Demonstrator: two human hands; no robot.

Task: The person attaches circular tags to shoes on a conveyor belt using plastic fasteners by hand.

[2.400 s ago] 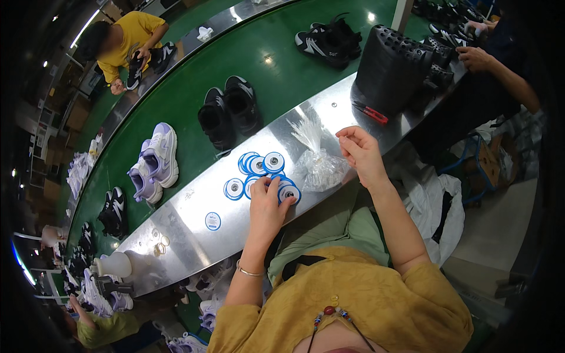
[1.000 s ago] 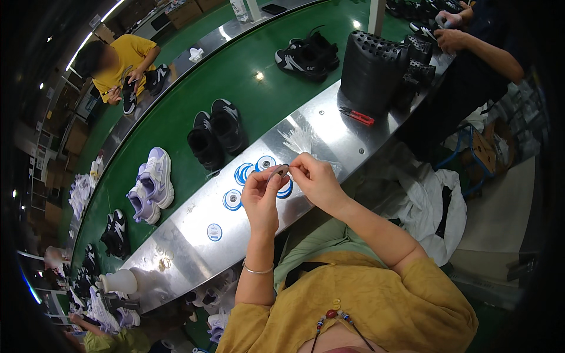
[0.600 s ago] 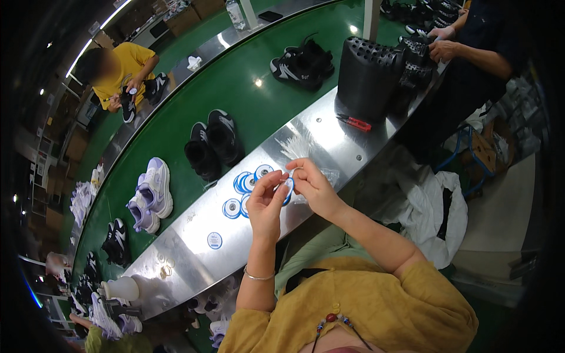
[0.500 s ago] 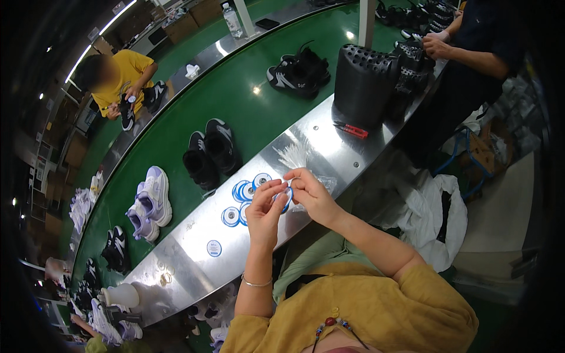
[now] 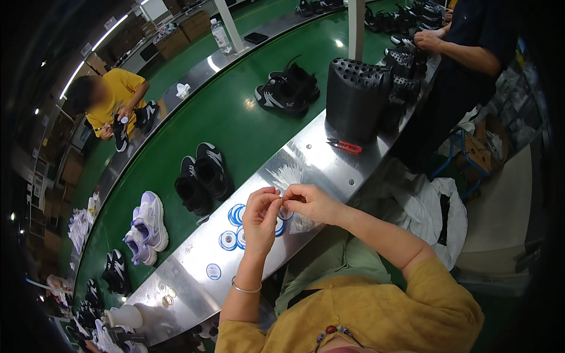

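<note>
My left hand and my right hand meet over the steel bench edge, thumbs and fingertips pinched together. What sits between the fingertips is too small to make out. Just under them shows a round blue-rimmed tag; whether it hangs from my fingers or lies on the bench I cannot tell. More round white tags with blue rims lie in a loose pile beside my left hand, partly covered by it. Beyond my right hand is a bunch of thin clear plastic strands, with clear plastic wrap underneath.
One blue-rimmed disc lies apart on the steel bench. Red-handled snips rest near a black perforated container. Black sneakers and lilac-white sneakers stand on the green belt. Co-workers stand at far left and upper right.
The blue-rimmed tag that was between my fingers now shows below them. Both hands have drawn closer, fingertips touching. The whole view has shifted slightly.
</note>
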